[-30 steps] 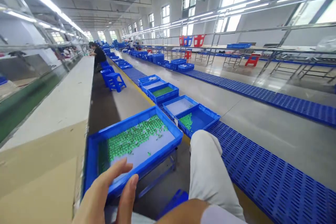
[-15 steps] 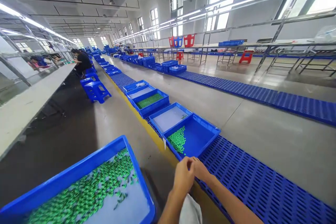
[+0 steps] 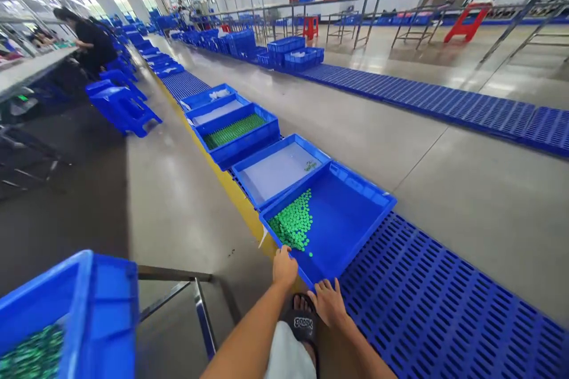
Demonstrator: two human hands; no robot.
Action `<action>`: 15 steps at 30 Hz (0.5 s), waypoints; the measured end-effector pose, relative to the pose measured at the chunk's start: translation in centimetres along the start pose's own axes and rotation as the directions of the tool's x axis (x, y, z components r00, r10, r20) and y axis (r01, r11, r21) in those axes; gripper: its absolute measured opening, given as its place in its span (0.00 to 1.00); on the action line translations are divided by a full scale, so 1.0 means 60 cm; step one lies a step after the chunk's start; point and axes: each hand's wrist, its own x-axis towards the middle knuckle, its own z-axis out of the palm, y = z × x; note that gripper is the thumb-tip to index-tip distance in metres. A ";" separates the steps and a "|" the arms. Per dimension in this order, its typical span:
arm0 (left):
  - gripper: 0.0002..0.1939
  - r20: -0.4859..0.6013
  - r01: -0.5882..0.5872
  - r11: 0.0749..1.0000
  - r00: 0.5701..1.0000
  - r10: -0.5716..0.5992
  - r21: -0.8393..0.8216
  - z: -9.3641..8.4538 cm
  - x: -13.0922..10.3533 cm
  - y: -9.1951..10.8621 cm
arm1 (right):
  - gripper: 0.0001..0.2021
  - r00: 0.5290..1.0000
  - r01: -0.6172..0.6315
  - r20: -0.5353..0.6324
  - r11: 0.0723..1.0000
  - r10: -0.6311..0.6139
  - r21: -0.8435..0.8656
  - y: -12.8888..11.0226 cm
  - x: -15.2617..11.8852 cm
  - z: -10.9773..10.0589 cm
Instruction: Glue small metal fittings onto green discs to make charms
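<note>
A blue plastic tray [image 3: 351,219] lies on the slatted blue platform, with many small round green pieces [image 3: 293,222] heaped toward its left side. My left hand [image 3: 284,267] has its fingers bent over the tray's near-left rim, beside the green pieces. At the near corner, my right hand [image 3: 329,302] reaches the rim with fingers spread and thumb out to the side. Touching this tray's far side is another blue tray [image 3: 280,172] with a whitish bottom and a few dark green bits.
More blue trays [image 3: 240,130] line the slatted platform [image 3: 444,296] further on. A deep blue tray [image 3: 111,320] of green pieces stands at lower left by a metal frame [image 3: 204,320]. Blue stools [image 3: 124,106] and a seated person [image 3: 91,38] are at left. My sandalled foot [image 3: 304,323] is below.
My hands have moved apart from each other and down to the near tray's rim. The view has tipped down and closer, and the green-filled tray has slid toward the lower left.
</note>
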 end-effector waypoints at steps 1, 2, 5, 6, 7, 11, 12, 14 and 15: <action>0.18 0.022 -0.032 0.998 0.999 0.030 0.056 0.005 0.017 -0.004 | 0.15 1.000 -0.023 0.007 1.000 0.023 -0.002 0.024 -0.015 0.007; 0.18 0.049 -0.068 0.992 0.997 0.063 0.103 0.012 0.032 -0.008 | 0.16 0.999 -0.050 0.019 0.999 0.050 -0.004 0.049 -0.032 0.012; 0.18 0.166 -0.158 0.969 0.978 0.127 0.188 0.042 0.065 -0.020 | 0.11 0.986 -0.134 0.100 0.991 0.133 0.000 0.122 -0.076 0.015; 0.18 0.207 -0.173 0.963 0.970 0.131 0.204 0.057 0.073 -0.023 | 0.07 0.978 -0.166 0.132 0.986 0.164 0.007 0.142 -0.082 0.014; 0.18 0.243 -0.179 0.959 0.962 0.124 0.219 0.075 0.080 -0.024 | 0.07 0.969 -0.196 0.158 0.980 0.190 0.022 0.159 -0.082 0.013; 0.21 0.289 -0.105 0.952 0.957 0.018 0.287 0.159 0.102 -0.029 | 0.27 0.968 -0.237 0.118 0.965 0.223 0.117 0.190 -0.009 0.027; 0.22 0.281 -0.068 0.950 0.959 -0.022 0.306 0.178 0.107 -0.033 | 0.28 0.965 -0.257 0.091 0.957 0.246 0.132 0.188 0.018 0.037; 0.23 0.260 0.019 0.941 0.959 -0.113 0.338 0.207 0.117 -0.045 | 0.30 0.944 -0.329 0.057 0.933 0.324 0.148 0.175 0.066 0.064; 0.23 0.250 0.063 0.934 0.955 -0.158 0.350 0.218 0.122 -0.053 | 0.29 0.929 -0.370 0.051 0.916 0.366 0.154 0.166 0.084 0.079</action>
